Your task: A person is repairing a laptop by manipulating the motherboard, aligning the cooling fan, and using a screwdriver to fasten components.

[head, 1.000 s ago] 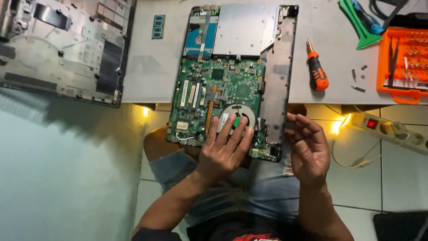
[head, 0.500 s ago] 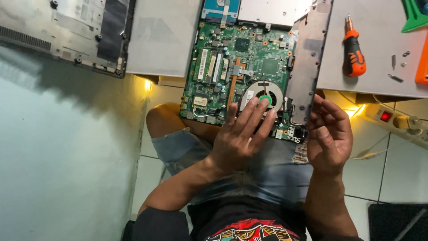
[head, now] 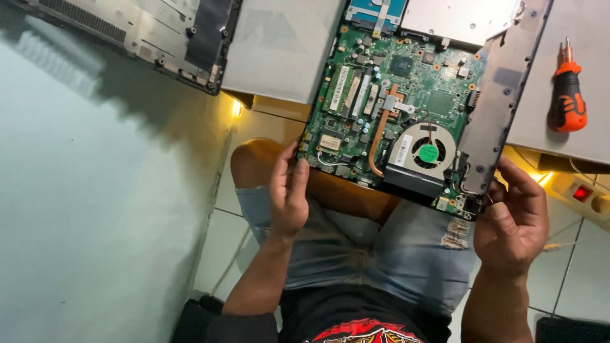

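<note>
Over lap: two hands, left hand (head: 287,194), right hand (head: 511,219), seemingly clamped on one laptop board (head: 397,111); one screwdriver (head: 567,96)

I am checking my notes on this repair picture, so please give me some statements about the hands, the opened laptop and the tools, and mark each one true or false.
1. The left hand grips the near left edge of the opened laptop. True.
2. The right hand holds the orange screwdriver. False: the screwdriver lies on the grey table, and the right hand is at the laptop's near right corner.
3. The round fan has a green centre. True.
4. A hand covers the fan. False: the fan is uncovered, with both hands at the board's edges.
5. A copper-coloured pipe runs beside the fan. True.
</note>
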